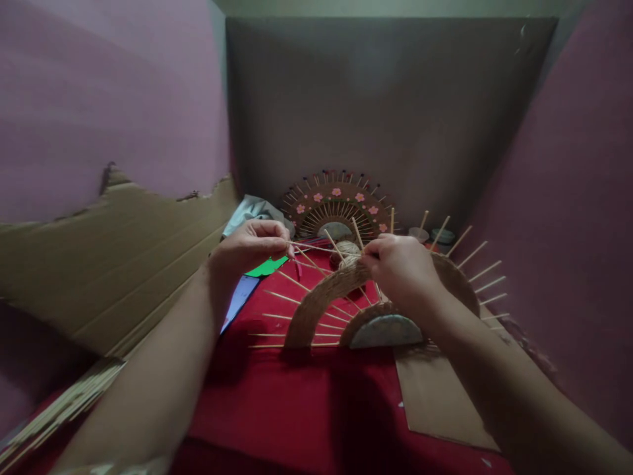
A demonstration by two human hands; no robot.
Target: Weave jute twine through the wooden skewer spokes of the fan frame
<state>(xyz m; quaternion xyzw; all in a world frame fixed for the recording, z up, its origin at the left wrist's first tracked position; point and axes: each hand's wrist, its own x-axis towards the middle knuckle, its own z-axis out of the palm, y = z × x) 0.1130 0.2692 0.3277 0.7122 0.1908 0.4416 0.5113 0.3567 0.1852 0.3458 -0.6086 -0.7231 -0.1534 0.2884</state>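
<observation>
A half-round fan frame point(316, 300) of thin wooden sticks stands on a red cloth point(297, 402), with a band of tan twine woven through the sticks. My left hand point(250, 247) is closed in a pinch on a stick tip or the twine at the frame's upper left. My right hand point(403, 270) is closed over the top of the woven band, fingers pinched among the sticks. A ball of twine point(345, 251) lies just behind the frame between my hands. The frame's grey half-disc base point(386, 332) faces me.
A finished fan point(337, 208) with pink flowers leans against the dark back board. Small bowls point(435, 234) sit at the back right. Torn cardboard point(109, 257) lines the left, a flat cardboard piece point(435, 396) lies right, loose sticks point(59, 409) at lower left, green paper point(267, 266).
</observation>
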